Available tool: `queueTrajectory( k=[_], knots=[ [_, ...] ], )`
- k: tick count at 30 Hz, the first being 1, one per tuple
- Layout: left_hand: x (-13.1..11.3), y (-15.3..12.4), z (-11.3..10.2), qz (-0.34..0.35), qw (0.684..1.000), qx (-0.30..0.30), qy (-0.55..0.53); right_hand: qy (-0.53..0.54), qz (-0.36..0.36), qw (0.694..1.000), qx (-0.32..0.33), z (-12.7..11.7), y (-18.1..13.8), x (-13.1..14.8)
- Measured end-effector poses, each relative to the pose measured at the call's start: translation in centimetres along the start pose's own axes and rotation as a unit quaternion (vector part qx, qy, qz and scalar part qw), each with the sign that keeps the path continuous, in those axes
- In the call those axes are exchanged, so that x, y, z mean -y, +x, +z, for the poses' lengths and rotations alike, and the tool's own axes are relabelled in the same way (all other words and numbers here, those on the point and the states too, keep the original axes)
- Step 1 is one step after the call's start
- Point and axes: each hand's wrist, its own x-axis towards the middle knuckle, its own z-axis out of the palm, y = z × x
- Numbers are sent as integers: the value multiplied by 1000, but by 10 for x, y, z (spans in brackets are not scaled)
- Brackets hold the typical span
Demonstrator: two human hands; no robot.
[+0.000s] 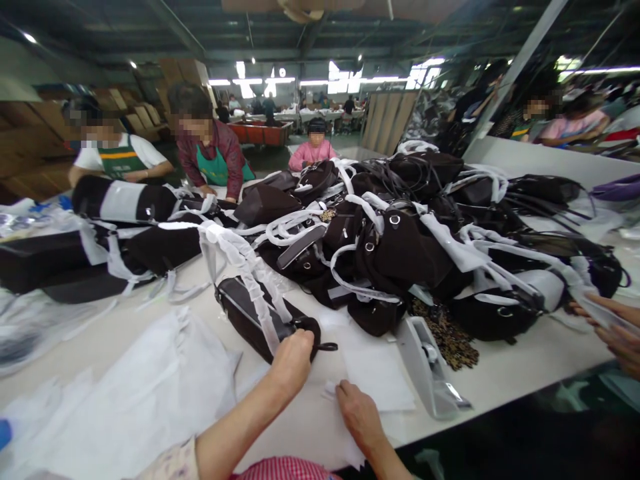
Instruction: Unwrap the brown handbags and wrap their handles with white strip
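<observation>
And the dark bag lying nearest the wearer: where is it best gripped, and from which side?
Probably by its near, right-hand end, coming from the wearer's side: the dark bag lies slantwise with that end toward the wearer, and the left hand is at it. The white-wrapped straps look like a poorer hold, lying across its top.

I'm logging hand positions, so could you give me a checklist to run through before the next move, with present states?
1. Left hand at the near end of the front dark bag: ok.
2. White-wrapped strap off that bag: not ok, lies across it.
3. Right hand holding the small white piece: cannot tell.
4. Grey tape dispenser apart from both hands: ok.
5. Co-worker's hands apart from the front dark bag: ok.
</observation>
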Motion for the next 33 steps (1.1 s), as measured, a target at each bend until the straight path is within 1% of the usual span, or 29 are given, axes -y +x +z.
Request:
queueTrajectory(
  k=[2, 5, 7, 10, 13, 16, 21, 24, 25, 26, 27, 28, 30, 31, 33],
  knots=[
    [-1, 0, -1, -3, 1000, 1, -1, 25, 4, 1000, -7, -12, 6, -2],
    [-2, 0, -5, 1, 1000, 4, -8, 72, 28, 997, -20, -27, 16, -3],
    [-2, 0, -8, 2, 1000, 5, -14, 108, 51, 993, -21, -29, 21, -2],
    [-1, -1, -10, 1, 1000, 8, -22, 174, 100, 979, -15, -24, 26, -1],
    [-1, -1, -11, -2, 1000, 16, -24, 263, 143, 954, -2, -20, 28, -2],
    [0, -1, -10, -1, 1000, 21, -13, 356, 171, 919, 9, -27, 31, -4],
    [-1, 0, -9, 5, 1000, 24, 16, 469, 216, 856, 23, -59, 35, -2],
    [-3, -1, -8, 6, 1000, 16, 17, 513, 214, 831, 7, -79, 35, 6],
    [-4, -1, -8, 6, 1000, 11, 14, 519, 212, 828, -2, -85, 35, 9],
    [-4, -2, -8, 6, 1000, 7, 10, 514, 209, 832, -12, -91, 34, 13],
    [-4, -2, -8, 6, 1000, 4, 5, 498, 198, 844, -28, -95, 34, 16],
    [-4, -2, -8, 6, 1000, 1, -3, 470, 177, 863, -51, -100, 34, 19],
    [-2, -3, -9, 5, 1000, -5, -24, 389, 105, 908, -111, -106, 33, 24],
    [-1, -2, -10, 4, 999, -7, -35, 347, 64, 925, -144, -109, 34, 25],
    [2, 0, -11, 3, 999, -10, -53, 275, 4, 941, -195, -111, 34, 28]
  ],
)
